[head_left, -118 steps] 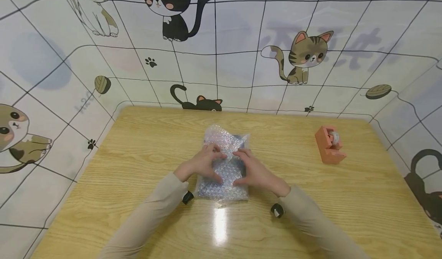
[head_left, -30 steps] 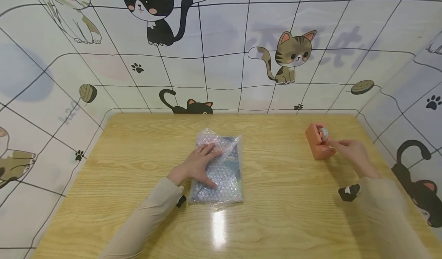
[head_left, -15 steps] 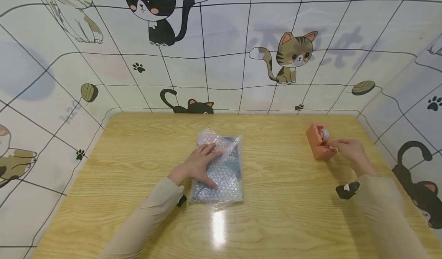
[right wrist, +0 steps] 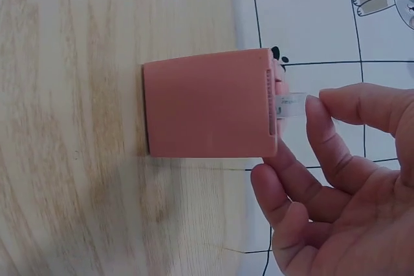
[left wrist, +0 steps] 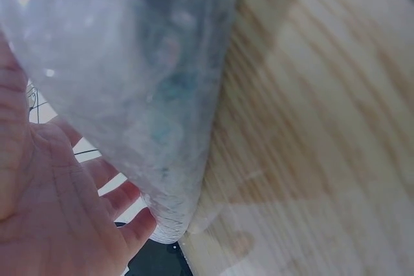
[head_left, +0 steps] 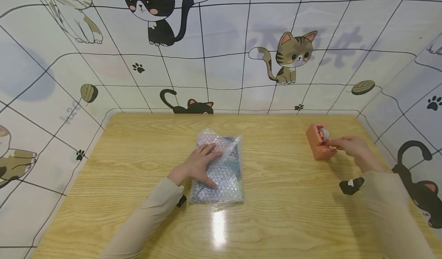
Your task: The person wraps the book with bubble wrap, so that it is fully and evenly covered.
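Observation:
A flat item in a bubble wrap bag [head_left: 229, 174] lies on the table, a dark blue printed surface showing through the clear plastic. My left hand [head_left: 197, 165] rests on its left half with fingers spread. To the right stands a salmon-pink tape dispenser [head_left: 315, 142] with a roll of clear tape in it. My right hand [head_left: 353, 147] is at its front edge. In the right wrist view, thumb and index finger pinch the end of a short strip of clear tape [right wrist: 291, 105] that sticks out past the dispenser's cutter. The other fingers curl loosely beneath.
The wooden table [head_left: 276, 205] reaches back to a wall covering [head_left: 228, 71] printed with cats and grid lines. Similar covering stands along the left and right sides. A black wrist device [head_left: 351, 186] hangs below the right sleeve.
At first both hands were on the bubble wrap bag. The right hand has since moved right to the tape dispenser, shifting only slightly in the last second. The left hand has stayed on the bag.

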The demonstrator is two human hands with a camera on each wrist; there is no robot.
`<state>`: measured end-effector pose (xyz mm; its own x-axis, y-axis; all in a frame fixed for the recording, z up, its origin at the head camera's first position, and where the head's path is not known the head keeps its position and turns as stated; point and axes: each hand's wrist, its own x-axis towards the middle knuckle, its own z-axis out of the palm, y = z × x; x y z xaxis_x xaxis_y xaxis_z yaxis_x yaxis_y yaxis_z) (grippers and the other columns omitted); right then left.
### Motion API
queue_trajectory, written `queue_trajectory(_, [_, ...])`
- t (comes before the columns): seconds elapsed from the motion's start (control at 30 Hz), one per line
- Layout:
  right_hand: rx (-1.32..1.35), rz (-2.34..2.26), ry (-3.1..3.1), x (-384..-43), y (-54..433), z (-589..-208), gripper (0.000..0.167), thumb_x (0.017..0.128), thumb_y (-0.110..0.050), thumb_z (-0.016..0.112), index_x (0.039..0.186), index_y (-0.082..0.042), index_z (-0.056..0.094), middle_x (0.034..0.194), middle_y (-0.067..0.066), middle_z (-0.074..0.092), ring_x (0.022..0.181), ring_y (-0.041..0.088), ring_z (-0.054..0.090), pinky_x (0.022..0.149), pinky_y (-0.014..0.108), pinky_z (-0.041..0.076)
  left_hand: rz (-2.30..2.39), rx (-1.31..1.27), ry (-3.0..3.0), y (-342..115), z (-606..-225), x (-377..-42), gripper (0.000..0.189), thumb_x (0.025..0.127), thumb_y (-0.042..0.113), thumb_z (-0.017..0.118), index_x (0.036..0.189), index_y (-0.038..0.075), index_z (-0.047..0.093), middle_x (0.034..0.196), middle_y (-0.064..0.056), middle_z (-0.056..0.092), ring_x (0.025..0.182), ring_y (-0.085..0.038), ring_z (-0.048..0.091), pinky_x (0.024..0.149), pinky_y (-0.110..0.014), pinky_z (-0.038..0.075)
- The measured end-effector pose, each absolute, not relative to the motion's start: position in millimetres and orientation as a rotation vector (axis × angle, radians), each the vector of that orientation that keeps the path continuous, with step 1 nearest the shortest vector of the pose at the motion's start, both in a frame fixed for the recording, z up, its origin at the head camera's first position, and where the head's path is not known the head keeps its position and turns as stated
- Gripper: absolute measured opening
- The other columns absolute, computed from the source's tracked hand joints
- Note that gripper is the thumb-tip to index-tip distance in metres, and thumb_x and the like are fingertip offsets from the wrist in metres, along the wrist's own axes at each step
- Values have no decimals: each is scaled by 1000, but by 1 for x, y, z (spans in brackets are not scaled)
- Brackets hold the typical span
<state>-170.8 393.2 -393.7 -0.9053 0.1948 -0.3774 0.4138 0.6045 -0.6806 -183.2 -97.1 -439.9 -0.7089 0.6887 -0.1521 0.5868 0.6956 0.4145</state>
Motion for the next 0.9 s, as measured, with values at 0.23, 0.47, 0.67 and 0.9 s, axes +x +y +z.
queue_trajectory(0.23, [461,-1237,2503,-172,396,-389,44,89,-41,59,102,0,69,111,5,60,123,44,36,96,54,36,475,1000,2616,-98,-440,-182,108,58,55,83,146,16,34,155,-17,13,140,-39,10,108,-58,16])
queue_trajectory(0.47, [526,-1342,2369,-170,394,-386,23,87,-44,62,92,-25,74,89,-26,56,111,16,48,99,48,35,491,991,2604,-97,-440,-182,107,58,54,83,145,16,34,155,-16,13,140,-39,10,108,-59,15])
queue_trajectory(0.67, [481,-1420,2367,-170,394,-386,19,92,-33,56,80,-32,70,78,-24,64,76,-10,55,80,26,45,497,996,2604,-97,-440,-181,107,58,53,84,145,16,35,155,-16,13,140,-38,10,109,-58,15])
queue_trajectory(0.9, [527,-1327,2440,-170,393,-385,25,92,-37,53,83,-22,71,73,-22,63,69,-10,51,90,50,35,493,994,2609,-97,-439,-181,108,57,55,83,145,16,34,155,-16,13,140,-38,9,109,-57,15])
